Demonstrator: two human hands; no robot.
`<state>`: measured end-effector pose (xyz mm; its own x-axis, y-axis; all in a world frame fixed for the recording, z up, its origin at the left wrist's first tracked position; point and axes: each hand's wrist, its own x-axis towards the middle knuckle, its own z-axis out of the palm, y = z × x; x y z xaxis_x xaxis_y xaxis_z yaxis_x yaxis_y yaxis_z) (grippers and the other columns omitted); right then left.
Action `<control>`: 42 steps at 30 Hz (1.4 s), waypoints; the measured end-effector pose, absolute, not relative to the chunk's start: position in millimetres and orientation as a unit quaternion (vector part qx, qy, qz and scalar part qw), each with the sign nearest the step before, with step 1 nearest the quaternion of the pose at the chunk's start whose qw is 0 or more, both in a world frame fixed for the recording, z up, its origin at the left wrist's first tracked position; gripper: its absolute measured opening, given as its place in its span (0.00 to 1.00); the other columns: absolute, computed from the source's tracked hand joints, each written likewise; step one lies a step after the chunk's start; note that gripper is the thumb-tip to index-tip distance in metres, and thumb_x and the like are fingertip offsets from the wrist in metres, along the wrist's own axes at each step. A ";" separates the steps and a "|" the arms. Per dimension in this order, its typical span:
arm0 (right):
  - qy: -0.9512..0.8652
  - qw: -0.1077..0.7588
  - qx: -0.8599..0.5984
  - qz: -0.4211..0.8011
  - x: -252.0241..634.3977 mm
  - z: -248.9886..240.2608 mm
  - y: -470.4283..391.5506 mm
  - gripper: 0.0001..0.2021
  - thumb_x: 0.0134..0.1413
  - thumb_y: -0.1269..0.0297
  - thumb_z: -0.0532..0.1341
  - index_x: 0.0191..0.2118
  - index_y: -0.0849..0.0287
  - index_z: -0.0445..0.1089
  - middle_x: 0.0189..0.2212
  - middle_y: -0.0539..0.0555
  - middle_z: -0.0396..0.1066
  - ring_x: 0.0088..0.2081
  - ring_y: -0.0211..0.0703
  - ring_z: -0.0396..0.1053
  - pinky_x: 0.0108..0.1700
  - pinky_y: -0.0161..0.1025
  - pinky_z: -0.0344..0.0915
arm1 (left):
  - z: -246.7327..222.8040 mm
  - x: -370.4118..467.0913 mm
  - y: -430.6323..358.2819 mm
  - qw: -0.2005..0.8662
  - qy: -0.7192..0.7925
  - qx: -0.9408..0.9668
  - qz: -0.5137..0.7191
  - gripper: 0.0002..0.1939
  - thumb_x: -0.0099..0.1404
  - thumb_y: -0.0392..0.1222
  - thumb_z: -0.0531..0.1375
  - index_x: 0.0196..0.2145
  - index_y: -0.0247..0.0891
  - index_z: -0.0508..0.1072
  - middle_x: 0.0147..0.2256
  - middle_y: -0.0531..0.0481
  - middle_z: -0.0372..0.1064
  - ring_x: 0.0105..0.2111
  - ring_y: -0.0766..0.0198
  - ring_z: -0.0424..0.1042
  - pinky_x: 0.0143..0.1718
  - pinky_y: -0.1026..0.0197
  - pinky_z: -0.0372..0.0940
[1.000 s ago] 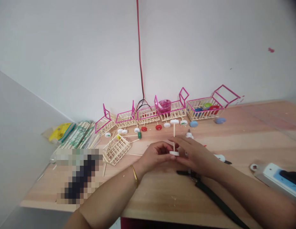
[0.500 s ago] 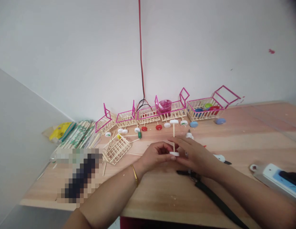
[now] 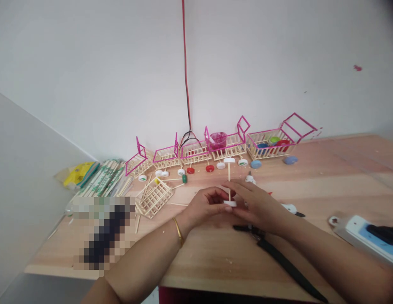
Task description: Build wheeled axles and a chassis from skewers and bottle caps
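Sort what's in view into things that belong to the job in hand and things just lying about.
Part of the job, it seems:
- white-disc axle, between left hand and right hand
- unpainted stick frame, probably

Just lying about, it seems:
- power strip
- yellow packet

Unclear: black-handled tool.

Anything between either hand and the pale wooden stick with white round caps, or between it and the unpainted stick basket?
Nothing visible between left hand or right hand and capped stick. Toward the unpainted basket: left hand, plus thin loose wooden stick on the table.
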<state>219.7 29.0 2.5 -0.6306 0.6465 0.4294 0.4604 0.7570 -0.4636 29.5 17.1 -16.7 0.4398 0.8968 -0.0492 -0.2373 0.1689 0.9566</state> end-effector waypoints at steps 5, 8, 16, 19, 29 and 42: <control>-0.892 0.281 -0.315 0.160 219.8 2.9 29.1 0.26 0.52 0.66 0.60 0.57 0.56 0.57 0.48 0.60 0.67 0.49 0.51 0.66 0.48 0.50 0.66 | -17.4 29.5 16.7 0.693 0.334 0.490 0.411 0.17 0.44 0.39 0.72 0.31 0.33 0.73 0.34 0.50 0.70 0.34 0.67 0.69 0.39 0.62 0.61; -0.892 0.283 -0.317 0.156 220.0 2.4 29.5 0.26 0.52 0.66 0.60 0.57 0.56 0.57 0.49 0.60 0.67 0.50 0.51 0.65 0.49 0.50 0.65 | -15.9 29.5 16.6 0.691 0.337 0.491 0.411 0.17 0.44 0.40 0.72 0.31 0.33 0.73 0.34 0.49 0.70 0.34 0.67 0.69 0.39 0.63 0.62; -0.893 0.292 -0.311 0.146 219.6 4.2 28.0 0.24 0.55 0.65 0.59 0.58 0.55 0.58 0.48 0.60 0.68 0.49 0.50 0.66 0.48 0.48 0.66 | -10.2 27.8 15.8 0.650 0.353 0.541 0.399 0.16 0.54 0.50 0.65 0.34 0.33 0.76 0.34 0.47 0.71 0.35 0.65 0.68 0.42 0.63 0.60; -0.896 0.291 -0.300 0.149 219.3 3.1 27.8 0.24 0.54 0.66 0.59 0.57 0.56 0.58 0.48 0.60 0.68 0.49 0.50 0.66 0.49 0.48 0.66 | -14.3 26.9 16.4 0.646 0.357 0.551 0.390 0.17 0.57 0.51 0.63 0.34 0.32 0.76 0.33 0.47 0.71 0.34 0.65 0.68 0.41 0.62 0.60; -0.910 0.286 -0.265 0.141 216.5 8.3 23.9 0.23 0.51 0.68 0.61 0.54 0.58 0.62 0.48 0.61 0.68 0.49 0.50 0.66 0.48 0.49 0.65 | -16.9 27.4 17.3 0.668 0.336 0.541 0.384 0.15 0.57 0.50 0.64 0.31 0.32 0.76 0.30 0.49 0.71 0.31 0.66 0.67 0.38 0.64 0.60; -0.913 0.288 -0.257 0.134 217.6 8.2 24.1 0.21 0.53 0.69 0.60 0.54 0.60 0.61 0.47 0.61 0.68 0.48 0.49 0.66 0.48 0.47 0.65 | -19.7 26.7 18.1 0.656 0.354 0.536 0.397 0.15 0.55 0.50 0.65 0.31 0.33 0.76 0.29 0.50 0.71 0.30 0.66 0.67 0.37 0.64 0.60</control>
<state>217.6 24.1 8.2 -0.7027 0.5457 0.4565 0.3919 0.8324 -0.3918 26.7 18.1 -19.7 0.4343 0.9000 -0.0376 -0.1417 0.1095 0.9838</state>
